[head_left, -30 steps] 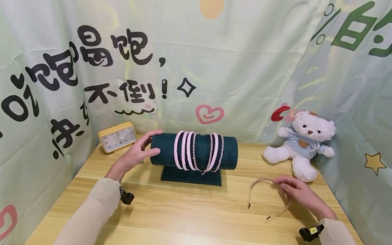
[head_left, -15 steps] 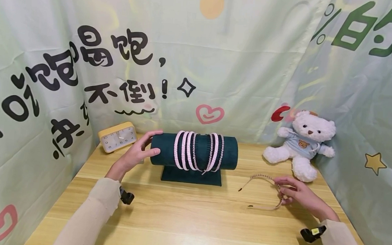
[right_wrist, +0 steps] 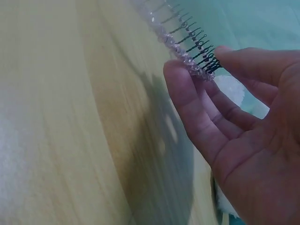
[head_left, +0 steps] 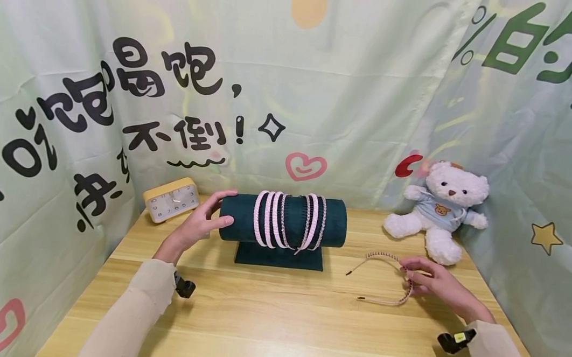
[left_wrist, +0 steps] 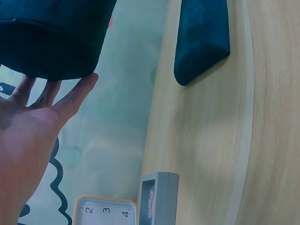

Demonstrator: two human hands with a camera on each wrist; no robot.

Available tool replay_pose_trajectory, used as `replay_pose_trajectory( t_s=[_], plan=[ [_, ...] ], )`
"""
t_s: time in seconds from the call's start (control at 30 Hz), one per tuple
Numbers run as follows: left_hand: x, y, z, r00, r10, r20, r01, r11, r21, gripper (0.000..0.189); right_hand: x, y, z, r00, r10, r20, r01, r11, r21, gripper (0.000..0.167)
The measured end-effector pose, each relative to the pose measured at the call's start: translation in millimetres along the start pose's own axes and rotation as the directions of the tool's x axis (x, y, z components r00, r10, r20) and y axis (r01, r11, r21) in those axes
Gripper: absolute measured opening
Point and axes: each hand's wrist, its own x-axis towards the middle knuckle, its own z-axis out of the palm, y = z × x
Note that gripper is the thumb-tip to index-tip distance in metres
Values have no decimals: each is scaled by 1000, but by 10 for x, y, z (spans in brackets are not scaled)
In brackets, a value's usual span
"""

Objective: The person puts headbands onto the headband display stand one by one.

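A dark green headband stand (head_left: 239, 219), a padded roll on a flat foot, stands mid-table with several pink and dark thin headbands (head_left: 274, 221) round it. At the roll's left end my left hand (head_left: 198, 228) holds on, thumb in front and fingers over the top and back. In the left wrist view, fingertips touch the roll's rim. Right of the stand, my right hand (head_left: 438, 281) pinches a thin headband (right_wrist: 176, 47) with clear pinkish beads and dark comb teeth, between thumb and fingers. Its two dark-tipped ends point left, toward the stand.
A yellow-framed clock (head_left: 172, 199) stands at the back left, with a small grey box (left_wrist: 168, 197) close by. A white teddy bear (head_left: 442, 211) in a blue top sits at the back right. Printed cloth (head_left: 366, 123) hangs round the wooden table (head_left: 278, 318).
My right hand has turned the headband so its ends swing from pointing down toward the left. The left hand and the stand have stayed put.
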Motion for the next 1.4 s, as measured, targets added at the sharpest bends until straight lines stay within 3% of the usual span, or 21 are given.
replay_pose_trajectory(
  t_s=[0.23, 0.53, 0.73, 1.03, 1.4],
  plan=[
    [4, 3, 1, 1000, 1, 2, -1, 1000, 3, 68, 1, 24, 9, 1000, -27, 0, 27, 1000, 15, 27],
    [5, -9, 1, 1000, 2, 0, -2, 1000, 7, 68, -3, 49, 32, 993, -63, -95, 54, 994, -93, 26],
    [6, -6, 1, 1000, -1, 3, 1, 1000, 0, 68, -13, 59, 26, 996, -32, -79, 26, 997, -74, 31],
    [0, -13, 1, 1000, -5, 1, 5, 1000, 2, 66, -25, 34, 36, 997, -46, -63, 45, 999, -11, 29],
    [-2, -18, -1, 1000, -4, 1, 4, 1000, -3, 67, -4, -45, 86, 989, -70, -129, 77, 996, 48, 27]
  ],
)
